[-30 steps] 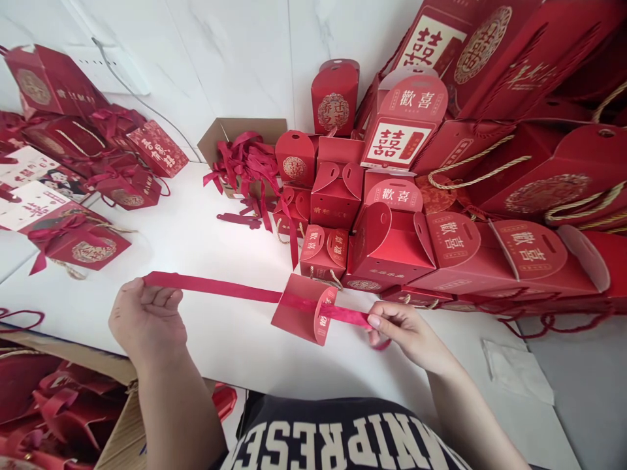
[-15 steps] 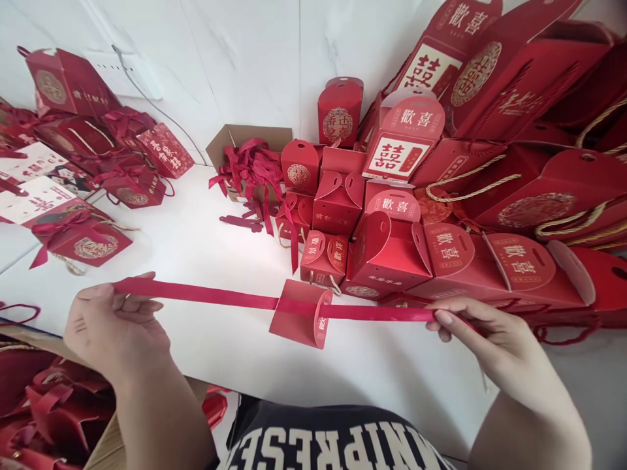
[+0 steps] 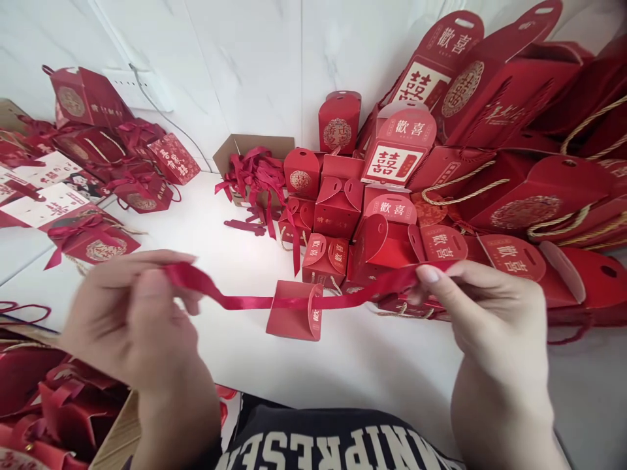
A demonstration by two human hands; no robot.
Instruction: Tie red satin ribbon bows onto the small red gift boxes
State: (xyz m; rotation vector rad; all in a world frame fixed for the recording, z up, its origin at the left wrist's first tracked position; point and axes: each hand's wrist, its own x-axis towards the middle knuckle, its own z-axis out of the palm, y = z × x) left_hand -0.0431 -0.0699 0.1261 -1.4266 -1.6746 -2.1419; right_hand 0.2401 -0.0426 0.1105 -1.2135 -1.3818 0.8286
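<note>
A dark red ribbon [image 3: 247, 303] runs through the top of a small red gift box [image 3: 292, 324] that sits on the white table. My left hand [image 3: 142, 313], slightly blurred, is closed on the ribbon's left end. At the other side my right hand [image 3: 477, 307] pinches the right end between thumb and fingers. Between the hands the ribbon sags a little, its lowest stretch passing over the box. Several red boxes stand just behind my right hand.
Rows of red gift boxes [image 3: 337, 202] fill the table's right side. At the back, a cardboard box [image 3: 223, 156] holds loose ribbons [image 3: 255, 173]. Ribbon-tied boxes [image 3: 110, 245] are stacked at left. A carton of red boxes [image 3: 117, 424] stands lower left. A cable [image 3: 161, 117] hangs from a wall socket.
Both hands have moved inward, toward the small box, and the ribbon has gone from stretched nearly straight to slack and curved. The view has shifted slightly.
</note>
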